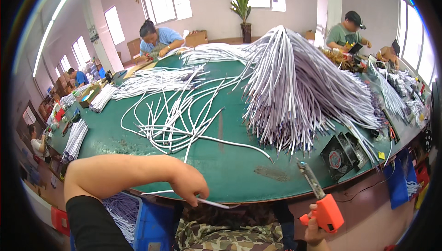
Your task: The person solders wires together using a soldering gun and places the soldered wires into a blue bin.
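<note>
My left hand (189, 184) is closed on a white cable (215, 203) at the near edge of the green table (221, 177). One end of that cable sticks out to the right of the fingers, over my lap. In my right hand (314, 232) is an orange soldering gun (328, 213), its dark barrel and tip pointing up and slightly left above the table edge. The tip is apart from the cable. Beyond my left hand lie loose, tangled white cables (172, 129). A tall heap of white cables (285, 85) rises on the table further back.
A black fan (338, 156) stands at the right table edge. Beneath the table's left side is a blue bin (156, 225) holding cables. Bundled cables (76, 140) lie at the left. Co-workers sit around the table, including a person in light blue (170, 37) across from me.
</note>
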